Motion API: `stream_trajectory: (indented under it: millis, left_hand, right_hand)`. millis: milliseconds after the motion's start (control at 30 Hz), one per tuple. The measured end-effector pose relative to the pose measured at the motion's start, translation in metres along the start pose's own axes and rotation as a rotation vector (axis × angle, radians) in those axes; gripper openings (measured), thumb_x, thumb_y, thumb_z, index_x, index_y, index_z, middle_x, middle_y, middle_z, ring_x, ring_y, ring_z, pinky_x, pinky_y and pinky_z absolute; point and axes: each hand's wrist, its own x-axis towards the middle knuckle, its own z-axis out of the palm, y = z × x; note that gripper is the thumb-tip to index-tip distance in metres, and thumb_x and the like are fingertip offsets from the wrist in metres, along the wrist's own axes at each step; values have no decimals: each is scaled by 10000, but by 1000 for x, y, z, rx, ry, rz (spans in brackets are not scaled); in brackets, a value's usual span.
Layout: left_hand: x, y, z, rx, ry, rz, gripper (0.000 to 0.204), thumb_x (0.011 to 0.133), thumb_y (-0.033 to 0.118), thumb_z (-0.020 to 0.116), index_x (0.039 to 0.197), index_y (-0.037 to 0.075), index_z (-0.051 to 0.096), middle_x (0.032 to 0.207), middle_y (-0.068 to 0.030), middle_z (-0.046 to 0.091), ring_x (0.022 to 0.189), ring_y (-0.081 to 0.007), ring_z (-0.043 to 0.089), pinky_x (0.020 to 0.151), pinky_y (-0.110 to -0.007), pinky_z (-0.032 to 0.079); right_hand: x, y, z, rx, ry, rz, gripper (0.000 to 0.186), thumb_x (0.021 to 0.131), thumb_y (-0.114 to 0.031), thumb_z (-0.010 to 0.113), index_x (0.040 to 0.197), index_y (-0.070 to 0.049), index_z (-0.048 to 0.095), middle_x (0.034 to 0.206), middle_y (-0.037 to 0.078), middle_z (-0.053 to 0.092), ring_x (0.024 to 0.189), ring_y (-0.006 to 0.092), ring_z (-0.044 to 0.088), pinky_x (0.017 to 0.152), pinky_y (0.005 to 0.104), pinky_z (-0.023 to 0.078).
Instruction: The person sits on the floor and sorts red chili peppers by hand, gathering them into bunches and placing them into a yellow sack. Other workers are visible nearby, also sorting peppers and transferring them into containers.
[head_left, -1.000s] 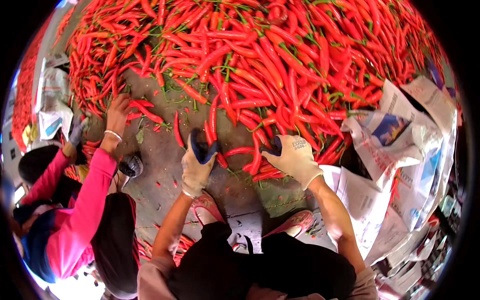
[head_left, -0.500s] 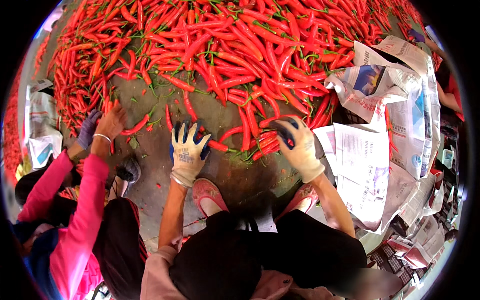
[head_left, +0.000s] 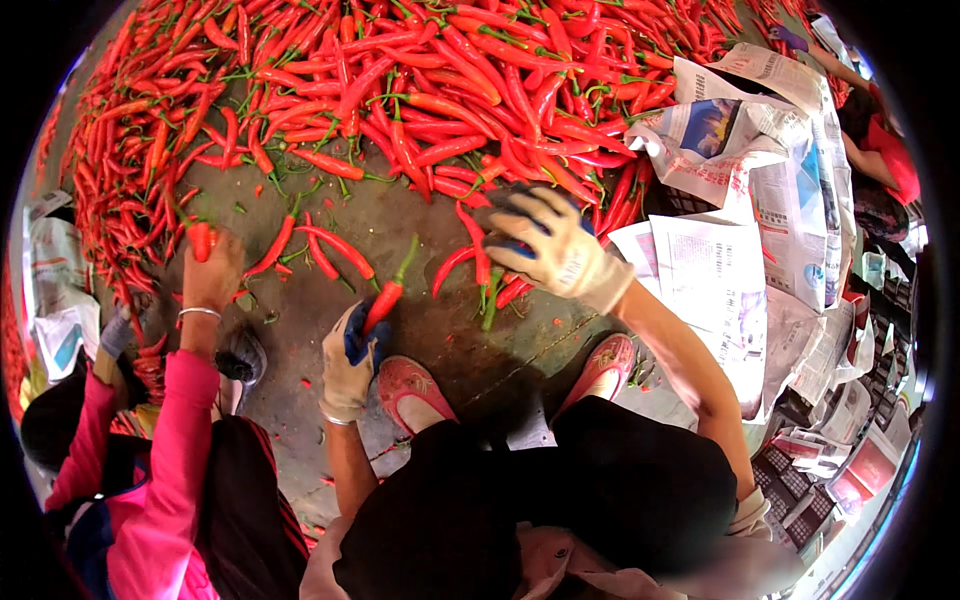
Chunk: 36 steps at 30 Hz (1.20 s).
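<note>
My left hand [head_left: 350,362], in a cream glove with dark blue palm, is closed on a red chili pepper [head_left: 381,300] whose green stem points up. It is low over the dark floor [head_left: 290,390], just left of my pink shoes [head_left: 410,385]. My right hand [head_left: 540,245], gloved the same way, has its fingers apart and bent, palm down, over a small group of chilies [head_left: 455,262] at the lower edge of the large pile [head_left: 430,90]. Whether its fingertips touch any pepper is hidden.
A co-worker in pink sleeves [head_left: 180,420] crouches at my left, a hand [head_left: 212,280] holding chilies. Crumpled newspapers [head_left: 705,320] lie at my right beside dark plastic crates [head_left: 785,485]. Another person in red [head_left: 885,160] is at the far right. More newspaper [head_left: 60,280] lies at far left.
My left hand has closed on a chili and moved down and left in the picture. My right hand has moved up and left. The co-worker's bare hand is lower. The view has shifted.
</note>
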Motion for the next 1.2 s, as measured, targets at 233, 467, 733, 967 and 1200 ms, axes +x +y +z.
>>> stream_trajectory:
  millis: [233, 467, 733, 967, 1200]
  left_hand:
    - [13, 4, 32, -1045, -44, -310, 441, 773, 52, 617, 1190, 0, 482, 1062, -86, 594, 946, -175, 588, 816, -262, 452]
    - [94, 80, 53, 456, -385, 370, 496, 682, 127, 665, 1163, 203, 577, 994, -139, 551, 863, -291, 591, 746, -389, 496]
    - [90, 55, 50, 316, -159, 442, 421, 606, 162, 747, 1015, 166, 646, 922, -90, 550, 818, -286, 591, 714, -387, 499]
    - [65, 40, 35, -82, 68, -54, 407, 586, 114, 794, 933, -6, 620, 839, -162, 632, 782, -322, 622, 737, -362, 491]
    - [92, 70, 82, 377, -98, 14, 431, 659, 263, 743, 1046, 123, 613, 939, -117, 633, 879, -318, 607, 753, -402, 486]
  right_hand:
    - [-44, -15, -8, 788, 572, 1162, 327, 754, -67, 647, 1051, 26, 544, 924, 144, 611, 858, 201, 600, 805, 294, 462]
    - [-51, -7, 12, 971, 511, 1382, 336, 717, -89, 700, 1017, 24, 598, 893, 74, 663, 824, 107, 589, 795, 268, 465]
    - [-7, -7, -2, 266, -363, 958, 480, 709, -275, 696, 1150, -130, 577, 856, 141, 638, 831, 317, 621, 751, 402, 493]
    - [8, 12, 16, 159, -563, 799, 462, 713, -266, 682, 1146, -147, 576, 921, 117, 642, 841, 287, 631, 734, 402, 501]
    - [-39, 0, -14, 636, 50, 912, 427, 660, -173, 724, 1060, -72, 613, 947, 107, 633, 839, 258, 627, 770, 348, 489]
